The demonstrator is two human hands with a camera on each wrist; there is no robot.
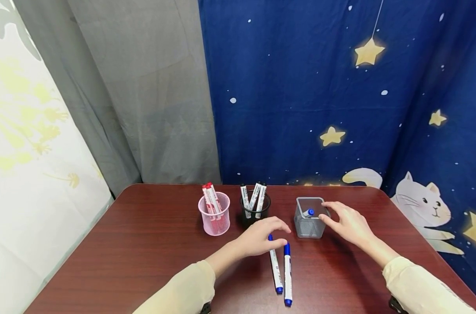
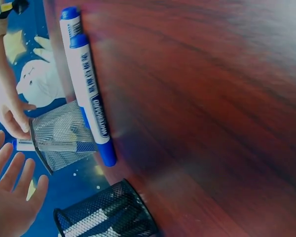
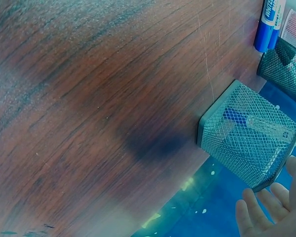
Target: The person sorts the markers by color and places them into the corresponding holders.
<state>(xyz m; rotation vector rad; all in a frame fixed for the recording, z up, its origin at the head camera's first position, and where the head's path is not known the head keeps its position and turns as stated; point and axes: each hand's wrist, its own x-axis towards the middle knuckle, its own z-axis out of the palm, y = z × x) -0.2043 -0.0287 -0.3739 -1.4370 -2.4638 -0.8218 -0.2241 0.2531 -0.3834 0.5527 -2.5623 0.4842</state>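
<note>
My left hand hovers over two blue-capped whiteboard markers, its fingers spread and holding nothing. One marker lies partly behind that hand; the other marker lies beside it on the table. In the left wrist view the same markers overlap. At the right rim of a square grey mesh pen holder is my right hand, thumb and fingers apart with the fingertips right at the edge. Inside that holder leans a blue-capped marker, seen through the mesh in the right wrist view.
A pink mesh cup with red-capped markers stands left on the brown table. Next to it is a black mesh cup with black-capped markers. Curtains hang behind the table's back edge.
</note>
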